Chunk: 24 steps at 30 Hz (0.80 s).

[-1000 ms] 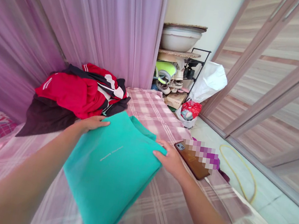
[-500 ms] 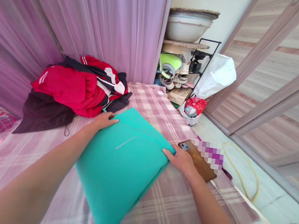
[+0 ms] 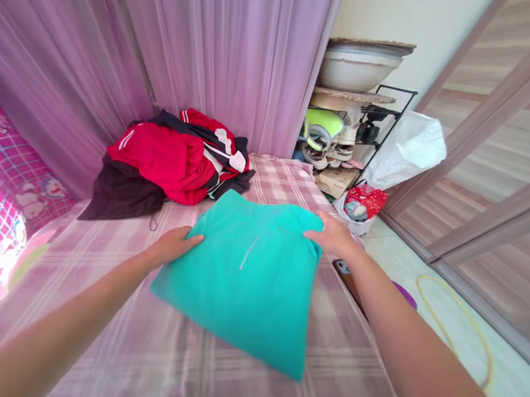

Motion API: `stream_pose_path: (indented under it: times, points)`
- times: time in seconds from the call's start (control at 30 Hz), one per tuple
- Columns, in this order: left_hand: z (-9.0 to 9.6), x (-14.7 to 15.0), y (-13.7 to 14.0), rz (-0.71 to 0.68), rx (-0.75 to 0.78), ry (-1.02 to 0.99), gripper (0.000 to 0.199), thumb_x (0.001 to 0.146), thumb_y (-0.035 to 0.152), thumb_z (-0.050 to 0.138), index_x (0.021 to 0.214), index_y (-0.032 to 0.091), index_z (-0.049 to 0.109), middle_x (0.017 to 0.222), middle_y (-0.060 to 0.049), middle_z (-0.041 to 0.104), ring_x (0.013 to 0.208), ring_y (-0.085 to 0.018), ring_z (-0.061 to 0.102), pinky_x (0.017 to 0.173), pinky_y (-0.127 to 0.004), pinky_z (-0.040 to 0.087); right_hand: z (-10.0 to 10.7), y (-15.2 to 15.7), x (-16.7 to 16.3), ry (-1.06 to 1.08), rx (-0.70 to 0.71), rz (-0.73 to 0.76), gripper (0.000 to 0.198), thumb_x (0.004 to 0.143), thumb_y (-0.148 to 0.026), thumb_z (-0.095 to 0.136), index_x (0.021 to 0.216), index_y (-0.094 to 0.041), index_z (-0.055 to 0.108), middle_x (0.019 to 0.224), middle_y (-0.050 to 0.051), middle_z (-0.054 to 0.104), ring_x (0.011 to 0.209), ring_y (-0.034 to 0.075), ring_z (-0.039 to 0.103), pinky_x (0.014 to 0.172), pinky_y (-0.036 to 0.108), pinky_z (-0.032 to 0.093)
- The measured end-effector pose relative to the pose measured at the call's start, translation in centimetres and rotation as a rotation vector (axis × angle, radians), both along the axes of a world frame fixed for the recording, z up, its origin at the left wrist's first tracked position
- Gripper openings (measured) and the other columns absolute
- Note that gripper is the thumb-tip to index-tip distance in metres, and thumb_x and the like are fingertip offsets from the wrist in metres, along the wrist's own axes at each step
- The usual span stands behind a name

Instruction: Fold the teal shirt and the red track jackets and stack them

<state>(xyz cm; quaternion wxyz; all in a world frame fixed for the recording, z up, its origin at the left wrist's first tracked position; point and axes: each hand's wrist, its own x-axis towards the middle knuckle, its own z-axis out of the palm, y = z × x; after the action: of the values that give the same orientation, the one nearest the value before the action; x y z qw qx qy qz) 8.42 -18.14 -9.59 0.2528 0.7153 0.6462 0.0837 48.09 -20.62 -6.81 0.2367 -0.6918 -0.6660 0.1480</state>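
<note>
A folded teal shirt (image 3: 241, 288) with a thin pale line of print lies over the plaid sheet, slightly blurred. My left hand (image 3: 173, 244) grips its left side, thumb on top and the other fingers partly hidden beneath. At the far right corner, my right hand (image 3: 331, 236) pinches the fabric between thumb and fingers. The shirt's near edge slants down to a corner at lower right. Whether its near part touches the sheet I cannot tell.
Red and dark clothes (image 3: 165, 164) are heaped by the purple curtain (image 3: 247, 50). A phone (image 3: 347, 278) lies partly behind my right forearm. Beyond the plaid-covered bed (image 3: 236, 393) stand a shoe rack (image 3: 377, 142), a white bag (image 3: 409, 147) and a yellow cable (image 3: 470, 322) on the floor.
The shirt has turned, its near corner swinging away from me and to the right. My right hand has moved farther forward. The view has shifted left.
</note>
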Motion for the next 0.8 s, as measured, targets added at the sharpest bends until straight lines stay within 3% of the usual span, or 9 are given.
stream_pose_path:
  times: [0.1, 0.23, 0.4, 0.63, 0.73, 0.8]
  points:
    - [-1.0, 0.0, -2.8, 0.039, -0.078, -0.165, 0.070, 0.079, 0.066, 0.049, 0.125, 0.015, 0.061, 0.117, -0.013, 0.072, 0.099, -0.029, 0.069, 0.080, -0.036, 0.055, 1.6, 2.5, -0.2, -0.144, -0.017, -0.089, 0.066, 0.077, -0.025, 0.070, 0.139, -0.018, 0.050, 0.124, 0.012, 0.068, 0.106, 0.027, 0.065, 0.088, 0.034, 0.049]
    - [-1.5, -0.3, -3.0, 0.197, -0.099, -0.285, 0.080, 0.077, 0.063, 0.054, 0.140, 0.014, 0.048, 0.121, -0.015, 0.069, 0.087, -0.024, 0.071, 0.067, -0.031, 0.055, -0.5, 1.4, -1.2, -0.228, -0.138, -0.238, 0.065, 0.087, -0.032, 0.060, 0.146, -0.011, 0.042, 0.132, 0.018, 0.063, 0.116, 0.029, 0.062, 0.092, 0.035, 0.047]
    - [-0.8, 0.0, -0.1, 0.150, -0.077, -0.320, 0.063, 0.079, 0.068, 0.048, 0.109, 0.016, 0.070, 0.110, -0.010, 0.074, 0.097, -0.025, 0.069, 0.069, -0.029, 0.055, -2.9, -2.0, -1.2, -0.238, -0.224, -0.217, 0.046, 0.097, -0.045, 0.040, 0.119, -0.017, 0.070, 0.119, 0.014, 0.071, 0.111, 0.028, 0.065, 0.089, 0.035, 0.048]
    - [-0.9, 2.2, 2.3, 0.194, -0.044, -0.277, 0.054, 0.071, 0.070, 0.059, 0.075, 0.018, 0.071, 0.091, -0.012, 0.076, 0.096, -0.032, 0.069, 0.071, -0.033, 0.053, -3.5, -2.2, -2.0, -0.125, -0.266, -0.219, 0.054, 0.094, -0.053, 0.045, 0.119, -0.012, 0.069, 0.119, 0.017, 0.070, 0.109, 0.030, 0.066, 0.086, 0.035, 0.049]
    - [-1.0, 2.8, 2.8, 0.216, -0.055, -0.299, 0.041, 0.070, 0.059, 0.068, 0.073, 0.018, 0.070, 0.084, -0.009, 0.076, 0.091, -0.031, 0.070, 0.071, -0.032, 0.053, -3.8, -1.6, -2.3, -0.041, -0.273, -0.213, 0.046, 0.090, -0.045, 0.055, 0.117, -0.010, 0.069, 0.118, 0.018, 0.070, 0.107, 0.029, 0.066, 0.087, 0.034, 0.049]
    - [-1.0, 3.1, 2.8, 0.233, -0.058, -0.342, 0.034, 0.074, 0.051, 0.068, 0.084, 0.018, 0.071, 0.089, -0.008, 0.076, 0.089, -0.027, 0.070, 0.072, -0.031, 0.053, -3.9, -1.3, -2.3, 0.020, -0.203, -0.217, 0.040, 0.088, -0.037, 0.058, 0.118, -0.011, 0.067, 0.115, 0.016, 0.071, 0.103, 0.026, 0.067, 0.085, 0.033, 0.049]
